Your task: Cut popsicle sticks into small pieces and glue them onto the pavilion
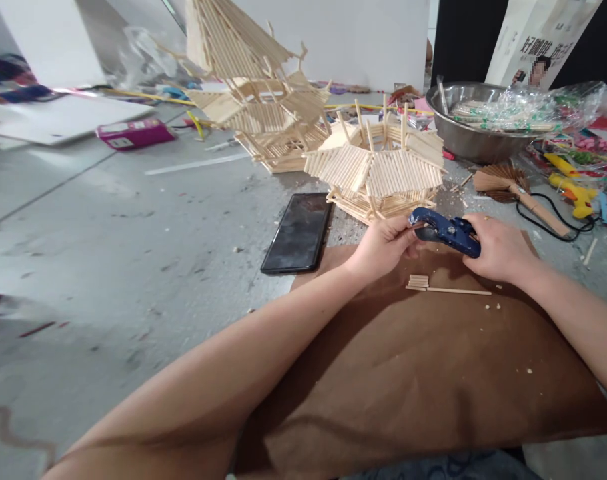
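My right hand (501,247) grips a pair of blue hand cutters (448,230), their curved jaw pointing left. At that jaw my left hand (386,247) is closed in a pinch; whatever sits between its fingertips is too small and covered to make out. Just below, a row of short cut wooden pieces (418,281) lies against a long thin wooden stick (461,291) on brown paper (413,373). Beyond my hands stands a wooden-stick model (383,170) with a sloped, many-sided roof and upright posts. Behind it to the left rises a taller pagoda-like stick model (263,100).
Left of my hands lies a black phone (298,233). A metal bowl (471,143) with plastic-wrapped sticks stands at the back right, near a yellow glue gun (573,190) and a folded brown paper fan (521,193). A purple box (136,133) rests far left.
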A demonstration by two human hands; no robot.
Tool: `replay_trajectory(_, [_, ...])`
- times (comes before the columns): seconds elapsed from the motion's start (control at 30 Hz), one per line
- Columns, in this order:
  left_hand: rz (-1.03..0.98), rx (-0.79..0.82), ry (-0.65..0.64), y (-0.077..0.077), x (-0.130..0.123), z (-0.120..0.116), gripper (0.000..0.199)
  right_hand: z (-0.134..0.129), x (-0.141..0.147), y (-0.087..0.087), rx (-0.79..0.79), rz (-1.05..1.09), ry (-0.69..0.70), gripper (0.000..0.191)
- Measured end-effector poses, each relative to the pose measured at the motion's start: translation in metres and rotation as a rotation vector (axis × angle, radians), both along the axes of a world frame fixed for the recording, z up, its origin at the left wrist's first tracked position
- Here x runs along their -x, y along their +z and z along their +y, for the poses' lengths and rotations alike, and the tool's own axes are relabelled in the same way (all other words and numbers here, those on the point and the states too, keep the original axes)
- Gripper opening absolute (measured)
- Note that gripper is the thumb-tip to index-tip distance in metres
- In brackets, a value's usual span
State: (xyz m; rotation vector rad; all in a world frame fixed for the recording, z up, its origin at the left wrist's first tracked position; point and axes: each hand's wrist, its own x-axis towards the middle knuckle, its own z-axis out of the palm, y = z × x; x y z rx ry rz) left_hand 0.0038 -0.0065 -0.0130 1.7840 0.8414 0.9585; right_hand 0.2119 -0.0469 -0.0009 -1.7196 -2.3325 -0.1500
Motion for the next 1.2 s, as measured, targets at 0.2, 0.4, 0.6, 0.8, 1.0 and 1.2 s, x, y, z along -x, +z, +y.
replay_trajectory(0.2, [0.032,-0.036,0.002,-0.001,0.001,0.0,0.017,-0.003,0.003,0.005,0.02,0.007,-0.005,0.043])
replay_trajectory(0.4, [0.028,0.029,-0.007,-0.001,0.0,-0.002,0.017,-0.005,0.004,0.007,0.07,-0.045,-0.101,0.035])
replay_trajectory(0.6, [0.381,0.039,-0.023,0.009,0.004,0.002,0.019,0.001,-0.001,0.006,0.027,-0.032,-0.208,0.041])
replay_trajectory(0.8, [0.651,0.006,-0.253,0.016,0.005,0.002,0.02,0.003,-0.003,0.005,0.056,-0.054,-0.194,0.042])
replay_trajectory(1.0, [0.648,-0.014,-0.317,0.013,0.006,0.004,0.022,0.003,-0.003,0.004,0.053,-0.085,-0.192,0.04])
replay_trajectory(1.2, [0.605,-0.08,-0.381,0.012,0.006,0.004,0.032,0.004,-0.003,0.005,0.071,-0.082,-0.196,0.042])
